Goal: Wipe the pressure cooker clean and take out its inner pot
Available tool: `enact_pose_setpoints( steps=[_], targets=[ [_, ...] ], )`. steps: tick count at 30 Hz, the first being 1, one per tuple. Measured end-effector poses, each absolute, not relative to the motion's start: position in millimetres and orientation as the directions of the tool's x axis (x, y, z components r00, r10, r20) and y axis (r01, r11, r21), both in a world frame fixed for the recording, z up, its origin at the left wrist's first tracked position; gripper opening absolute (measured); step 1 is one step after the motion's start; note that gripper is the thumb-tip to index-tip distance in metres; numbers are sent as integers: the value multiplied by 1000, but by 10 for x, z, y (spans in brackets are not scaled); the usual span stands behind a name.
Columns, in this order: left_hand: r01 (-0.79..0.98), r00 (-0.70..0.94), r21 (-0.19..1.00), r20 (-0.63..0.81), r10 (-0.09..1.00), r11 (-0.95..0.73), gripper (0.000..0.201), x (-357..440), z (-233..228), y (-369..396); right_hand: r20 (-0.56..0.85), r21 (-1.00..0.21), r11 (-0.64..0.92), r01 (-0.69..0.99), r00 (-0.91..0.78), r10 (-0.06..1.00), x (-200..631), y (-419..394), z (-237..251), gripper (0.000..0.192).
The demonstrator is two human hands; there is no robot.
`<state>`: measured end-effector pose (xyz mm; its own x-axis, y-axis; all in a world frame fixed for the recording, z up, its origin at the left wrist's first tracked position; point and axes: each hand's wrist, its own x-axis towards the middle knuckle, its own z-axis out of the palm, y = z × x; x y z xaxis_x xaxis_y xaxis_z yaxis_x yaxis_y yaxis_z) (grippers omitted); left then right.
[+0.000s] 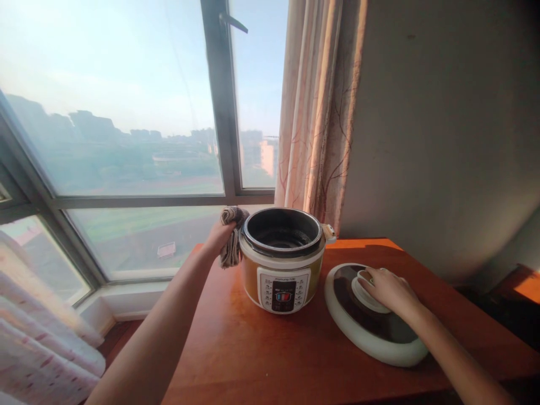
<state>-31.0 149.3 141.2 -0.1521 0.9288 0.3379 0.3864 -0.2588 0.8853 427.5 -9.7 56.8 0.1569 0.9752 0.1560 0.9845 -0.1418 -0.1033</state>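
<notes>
An electric pressure cooker (250,275) stands upright on the wooden table, its top uncovered and its dark inner pot (282,229) showing. At the cooker's left side, my left hand (219,233) grips a folded striped cloth (230,247); the cloth is against or very near the cooker's rim, and my fingertips are partly hidden. To the right lies the cooker's round lid (358,334), white-rimmed with a dark top, flat on the table. My right hand (390,289) is closed over the white knob (369,297) in the lid's middle.
The wooden table (236,360) has its far edge by the window (139,112). A long curtain (312,112) hangs behind the cooker, beside a grey wall (430,124). Another curtain (37,343) hangs at the lower left.
</notes>
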Motion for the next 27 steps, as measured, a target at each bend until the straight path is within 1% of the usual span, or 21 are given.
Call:
enact_pose_setpoints(
  steps=[1, 2, 4, 6, 7, 8, 9, 11, 12, 15, 17, 18, 21, 22, 24, 27],
  targets=[
    [397, -153, 881, 340, 928, -257, 38, -306, 1416, 1482, 183, -141, -134, 981, 159, 970, 4255, -72, 635, 38],
    [409, -153, 876, 341, 928, -255, 38, -304, 1420, 1471, 226, -207, -105, 973, 152, 962, 4226, -39, 708, 39],
    [438, -152, 864, 344, 926, -249, 36, -298, 1433, 1446, 320, -414, -4, 910, 149, 936, 4139, 55, 862, 42],
    [473, -154, 848, 346, 925, -238, 35, -289, 1449, 1420, 361, -637, 108, 763, 172, 917, 4009, 184, 1015, 46],
    [492, -159, 840, 346, 925, -230, 35, -284, 1456, 1406, 361, -722, 146, 676, 188, 914, 3929, 258, 1085, 48],
    [513, -166, 830, 346, 924, -219, 36, -278, 1463, 1394, 361, -777, 174, 605, 202, 910, 3843, 335, 1148, 49],
    [535, -174, 820, 344, 923, -205, 37, -273, 1470, 1382, 368, -804, 194, 562, 216, 904, 3753, 410, 1202, 50],
    [583, -185, 794, 337, 923, -173, 37, -268, 1485, 1364, 392, -811, 204, 549, 251, 885, 3572, 540, 1285, 51],
    [609, -188, 777, 333, 924, -156, 37, -271, 1496, 1358, 417, -797, 205, 569, 271, 868, 3485, 587, 1317, 52],
    [696, -187, 711, 316, 930, -101, 35, -294, 1557, 1349, 554, -677, 207, 706, 304, 775, 3266, 640, 1405, 47],
    [753, -183, 654, 310, 933, -70, 34, -302, 1633, 1336, 587, -577, 134, 806, 295, 754, 3160, 620, 1475, 44],
    [778, -181, 626, 311, 933, -58, 34, -295, 1682, 1322, 562, -537, 72, 840, 292, 774, 3119, 606, 1514, 44],
    [827, -167, 559, 335, 927, -53, 41, -211, 1861, 1244, 386, -438, -90, 895, 277, 880, 3037, 585, 1632, 42],
    [848, -137, 525, 348, 928, -72, 43, -165, 1926, 1210, 340, -404, -114, 908, 265, 902, 3021, 590, 1665, 41],
    [902, -25, 410, 366, 930, -138, 45, -64, 2049, 1146, 280, -362, -125, 924, 236, 931, 2998, 616, 1714, 39],
    [952, 144, 215, 309, 940, -217, 48, 54, 2191, 1098, 253, -350, -122, 929, 219, 942, 2975, 664, 1746, 38]
  ],
)
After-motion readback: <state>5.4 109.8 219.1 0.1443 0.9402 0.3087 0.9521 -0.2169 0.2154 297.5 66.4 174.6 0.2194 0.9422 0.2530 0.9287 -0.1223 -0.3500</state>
